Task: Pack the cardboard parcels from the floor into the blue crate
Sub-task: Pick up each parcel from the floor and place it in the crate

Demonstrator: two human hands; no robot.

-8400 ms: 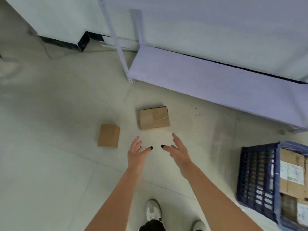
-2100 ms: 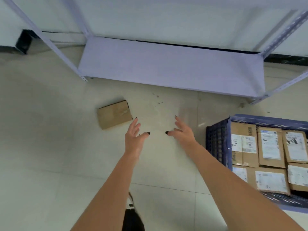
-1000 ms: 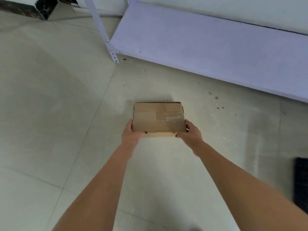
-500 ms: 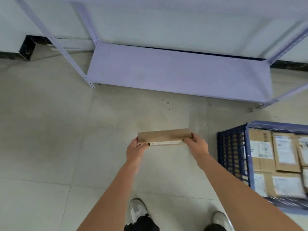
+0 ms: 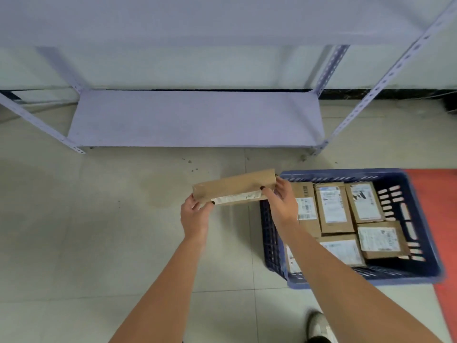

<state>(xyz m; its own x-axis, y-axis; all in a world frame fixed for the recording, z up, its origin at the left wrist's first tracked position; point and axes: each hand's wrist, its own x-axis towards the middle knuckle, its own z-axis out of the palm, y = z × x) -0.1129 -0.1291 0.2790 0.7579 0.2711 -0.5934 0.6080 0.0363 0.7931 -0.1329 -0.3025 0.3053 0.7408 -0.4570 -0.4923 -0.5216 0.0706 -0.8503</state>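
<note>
1. Both hands were up near the middle of the frame holding one flat cardboard parcel (image 5: pixel 234 188) between them, off the floor (image 5: pixel 99 231).
2. The left hand (image 5: pixel 195 215) gripped the parcel's lower-left end, fingers wrapped round the edge with the thumb on the near side.
3. The right hand (image 5: pixel 283 200) pinched the upper-right end, thumb on the front face and fingers behind it.
4. The parcel was tilted, right end higher than the left, so mostly its thin edge and a sliver of white label faced the camera.
5. Its right end sat just over the upper-left corner of the blue crate (image 5: pixel 420 233), which stood on the floor in the right half of the frame. The rest of the parcel hung over bare tile to the crate's left.
6. The crate already had a layer of packed parcels (image 5: pixel 333 209) lying flat with white shipping labels facing up. I counted about six, though the right arm hid part of the left row and the picture was a bit blurry there.
7. Across the upper part of the frame stood a pale purple metal shelf (image 5: pixel 195 117), low board just above the floor, against the wall.
8. A red mat (image 5: pixel 442 219) ran down the right edge, beside the crate.
9. One shoe (image 5: pixel 319 328) poked in at the bottom right.
</note>
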